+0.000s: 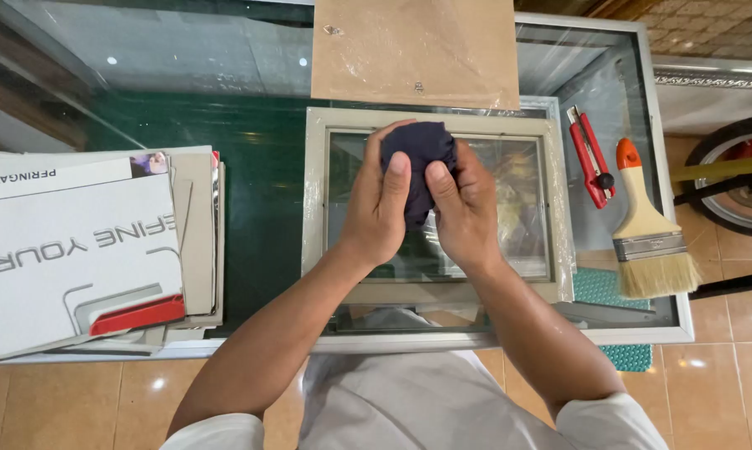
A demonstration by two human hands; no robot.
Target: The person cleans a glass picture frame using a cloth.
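A dark navy cloth (417,150) is bunched up between both of my hands. My left hand (376,208) grips its left side with the thumb pressed on top. My right hand (467,208) holds its right side. Both hands hover over a beige picture frame (316,208) with a glass pane (517,200), lying flat on a glass-topped table (184,58). Whether the cloth touches the glass pane cannot be told.
A brown backing board (415,50) lies beyond the picture frame. A red utility knife (591,158) and a wide paintbrush (647,229) lie to the right. A stack of printed cardboard sheets (84,250) sits at the left. Tiled floor lies below the table's near edge.
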